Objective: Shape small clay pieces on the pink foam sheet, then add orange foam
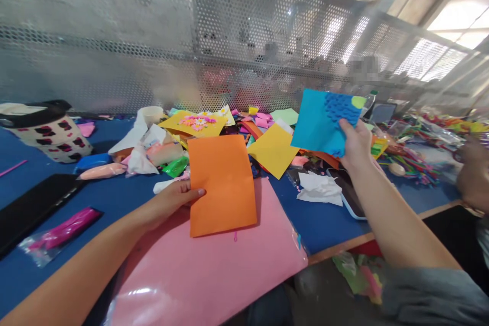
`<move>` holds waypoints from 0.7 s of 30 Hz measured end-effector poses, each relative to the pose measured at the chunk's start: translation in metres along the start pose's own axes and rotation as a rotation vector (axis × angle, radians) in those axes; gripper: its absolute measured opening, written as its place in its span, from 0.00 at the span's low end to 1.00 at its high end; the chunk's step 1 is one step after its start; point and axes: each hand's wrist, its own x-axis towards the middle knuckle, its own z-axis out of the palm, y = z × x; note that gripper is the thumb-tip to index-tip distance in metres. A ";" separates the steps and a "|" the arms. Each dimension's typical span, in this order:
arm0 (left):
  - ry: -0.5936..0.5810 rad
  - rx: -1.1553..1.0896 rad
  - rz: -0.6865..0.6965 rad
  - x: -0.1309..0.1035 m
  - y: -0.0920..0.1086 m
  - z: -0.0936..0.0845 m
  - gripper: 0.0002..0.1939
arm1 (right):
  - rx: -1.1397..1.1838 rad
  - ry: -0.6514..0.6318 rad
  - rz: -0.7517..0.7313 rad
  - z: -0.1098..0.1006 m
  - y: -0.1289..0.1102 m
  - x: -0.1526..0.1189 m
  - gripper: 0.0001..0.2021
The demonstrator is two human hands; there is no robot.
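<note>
My left hand (183,194) pinches the left edge of an orange card (225,183), thumb on its face, tilted up above a pink sheet (214,275). To the right, my right hand (356,137) grips a blue card (311,119) by its lower right side, raised over the clutter. Dark blue textured pieces and a yellow-green corner patch cover part of that card. Between the two cards lies a yellow card (274,150). Behind the orange card sits another yellow card (194,125) bearing pink, orange and white flowers.
A patterned tumbler (57,137) stands left, near a black case (34,204) and a magenta packet (69,226). A phone (349,196) and crumpled tissue (319,188) lie right. Perforated metal panels (153,56) rise behind. Another person's hand (473,173) is at far right.
</note>
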 end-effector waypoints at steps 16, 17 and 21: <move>-0.068 0.009 -0.015 0.005 0.000 -0.003 0.24 | -1.385 -0.348 0.038 -0.063 0.030 -0.019 0.24; -0.052 0.019 -0.016 0.005 0.000 -0.003 0.24 | -1.427 -0.341 0.077 -0.075 0.033 -0.015 0.23; -0.014 0.063 -0.029 0.005 0.001 -0.003 0.25 | -1.505 -0.285 0.158 -0.095 0.049 -0.017 0.17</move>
